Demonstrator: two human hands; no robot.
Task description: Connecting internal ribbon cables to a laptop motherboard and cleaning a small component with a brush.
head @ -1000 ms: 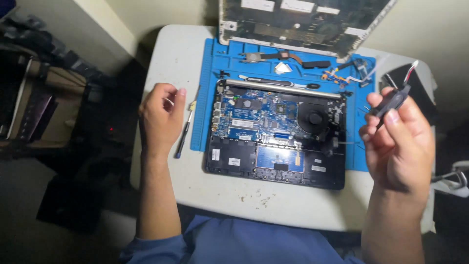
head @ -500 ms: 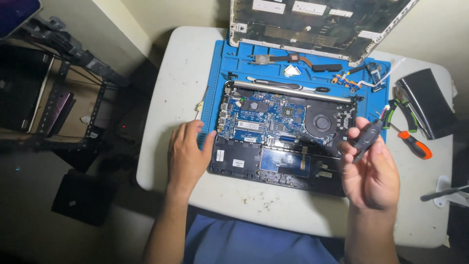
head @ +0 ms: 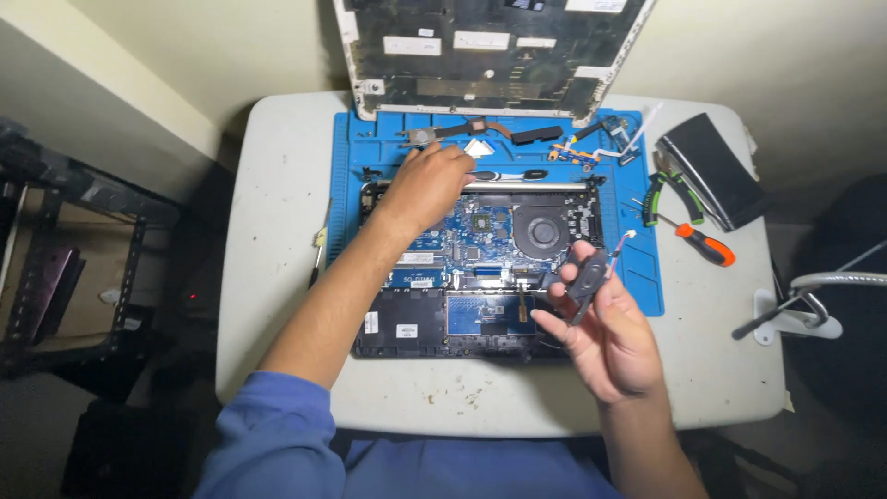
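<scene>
An opened laptop base with blue circuit board and round fan lies on a blue work mat. My right hand holds a small black speaker part with a thin wire above the laptop's front right corner. My left hand reaches across to the laptop's far left edge, fingers curled over the hinge area; whatever lies under it is hidden.
The mat sits on a white table. A detached laptop cover leans at the back. A copper heat pipe, pliers, an orange-handled screwdriver, a black pouch and a tool left of the mat lie around.
My left hand has moved from the laptop's front left up to its far left edge. My right hand has lowered slightly with the speaker part. The camera view has shifted.
</scene>
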